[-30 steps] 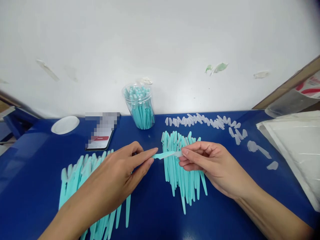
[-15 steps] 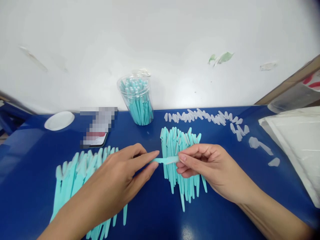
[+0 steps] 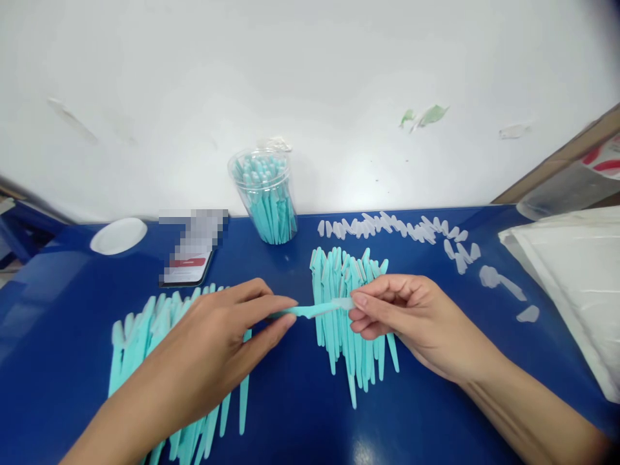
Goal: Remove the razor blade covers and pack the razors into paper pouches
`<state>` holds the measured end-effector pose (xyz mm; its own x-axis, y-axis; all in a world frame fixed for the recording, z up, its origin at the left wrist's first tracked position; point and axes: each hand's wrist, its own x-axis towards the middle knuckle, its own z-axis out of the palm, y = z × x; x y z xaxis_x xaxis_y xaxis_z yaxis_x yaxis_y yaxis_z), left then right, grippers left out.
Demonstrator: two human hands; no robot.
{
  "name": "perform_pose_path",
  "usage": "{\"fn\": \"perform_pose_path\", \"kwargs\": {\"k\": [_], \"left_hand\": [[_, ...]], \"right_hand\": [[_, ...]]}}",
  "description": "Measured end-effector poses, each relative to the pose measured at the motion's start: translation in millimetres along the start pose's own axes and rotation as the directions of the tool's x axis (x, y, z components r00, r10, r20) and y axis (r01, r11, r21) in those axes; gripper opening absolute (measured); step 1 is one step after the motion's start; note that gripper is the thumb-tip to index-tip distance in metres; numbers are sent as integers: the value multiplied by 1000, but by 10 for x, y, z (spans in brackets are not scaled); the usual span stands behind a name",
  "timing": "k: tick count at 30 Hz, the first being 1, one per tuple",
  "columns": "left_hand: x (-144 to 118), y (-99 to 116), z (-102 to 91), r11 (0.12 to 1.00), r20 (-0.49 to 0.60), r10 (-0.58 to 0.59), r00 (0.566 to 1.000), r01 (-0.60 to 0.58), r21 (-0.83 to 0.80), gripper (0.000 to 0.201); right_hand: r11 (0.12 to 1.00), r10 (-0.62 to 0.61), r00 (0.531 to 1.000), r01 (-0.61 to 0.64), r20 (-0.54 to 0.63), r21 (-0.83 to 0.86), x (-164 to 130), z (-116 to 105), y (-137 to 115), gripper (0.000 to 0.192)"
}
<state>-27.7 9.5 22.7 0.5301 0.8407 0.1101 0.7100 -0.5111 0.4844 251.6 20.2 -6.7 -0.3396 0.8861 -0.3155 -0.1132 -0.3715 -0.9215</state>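
Observation:
A turquoise eyebrow razor (image 3: 310,310) lies level between my two hands, above the blue table. My left hand (image 3: 237,320) pinches its handle between thumb and fingers. The clear blade cap (image 3: 343,303) at its other end is in the grip of my right hand (image 3: 407,310); it sits toward the blade's tip, and whether it still touches the blade I cannot tell. Behind the right fingers is a pile of razors (image 3: 332,323) with bare blades. Another pile of razors (image 3: 145,342), with caps on, lies partly hidden under my left hand and forearm.
A clear plastic cup (image 3: 264,200) full of razors stands by the wall. Loose clear caps (image 3: 382,223) form a curved row at the back right. A phone (image 3: 186,265) and a white lid (image 3: 119,236) lie back left; a white padded packet (image 3: 566,278) is at right.
My hands have drawn apart, the left one moving left with the razor. More of the blade edge shows, and the cap has slid toward the tip in my right fingers.

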Motion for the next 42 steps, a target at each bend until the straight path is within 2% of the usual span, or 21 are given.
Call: {"fn": "perform_pose_path", "kwargs": {"k": [3,7,11,19,26,28,30,32,34,37,39,42], "left_hand": [[-5,-29,-36,997,-61,14,998,-9,75,23],[17,-10,11,971,-153,88,984,-50,235,30],[25,24,52,945,-190,137,972,-71,319,34],[9,36,-9,947,-209,132,969,-61,317,33],[22,227,309,965,-273,125,954,-52,258,29],[43,293,338,973,-271,107,957,-45,226,30],[35,317,280,983,-238,81,968,-38,180,29],[-39,276,154,984,-237,12,971,30,173,29],[-190,177,7,953,-289,-104,952,178,244,31],[-484,19,-144,804,-357,-280,891,421,420,31],[-642,-26,-155,696,-352,-363,863,502,513,27],[-732,12,-64,611,-342,-423,839,543,576,25]], "right_hand": [[999,6,999,-4,-45,44,10,-23,2,21],[997,18,996,-11,-92,75,-6,0,3,24],[996,33,994,-24,-103,85,-10,25,9,25],[997,11,992,-2,-125,72,1,39,3,25],[999,-28,997,31,-72,41,-14,117,63,23],[999,-46,995,47,-85,7,-15,135,42,24],[995,-76,995,71,-66,-68,-26,132,-3,26],[977,-130,989,117,-64,-178,-51,89,-63,28],[937,-221,966,172,-134,-305,-85,3,-121,31],[855,-376,877,204,-298,-478,-125,-171,-169,34],[808,-439,829,195,-347,-556,-131,-266,-173,33],[749,-478,811,177,-336,-639,-116,-312,-169,36]]}}
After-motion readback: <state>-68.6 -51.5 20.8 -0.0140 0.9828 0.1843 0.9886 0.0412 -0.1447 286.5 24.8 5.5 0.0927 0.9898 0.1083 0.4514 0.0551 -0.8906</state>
